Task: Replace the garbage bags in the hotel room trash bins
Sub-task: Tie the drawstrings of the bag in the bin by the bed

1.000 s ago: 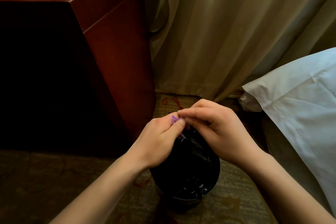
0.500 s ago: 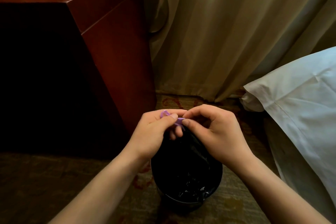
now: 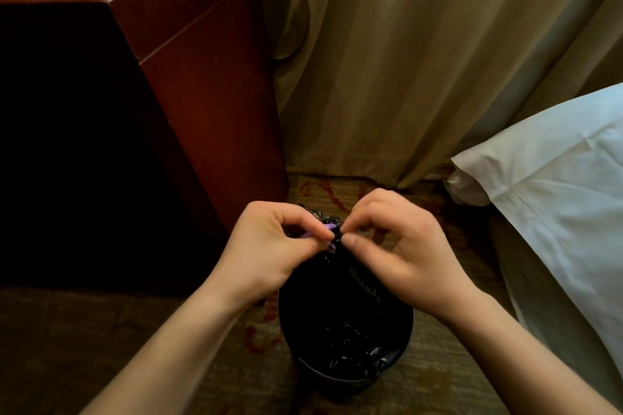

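Parted, left hand (image 3: 269,249) pinches drawstring (image 3: 328,228), right hand (image 3: 404,246) bag (image 3: 350,344).

bin (image 3: 332,389) on carpet (image 3: 101,347) | bag (image 3: 357,347) in bin | cabinet (image 3: 209,111) left | curtain (image 3: 421,61) behind | pillow (image 3: 556,195) right

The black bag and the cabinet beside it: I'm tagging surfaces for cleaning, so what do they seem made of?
Black bag: thin plastic film, probably; glossy crinkles catch light. Cabinet: looks like polished reddish wood or veneer, smooth with soft sheen.
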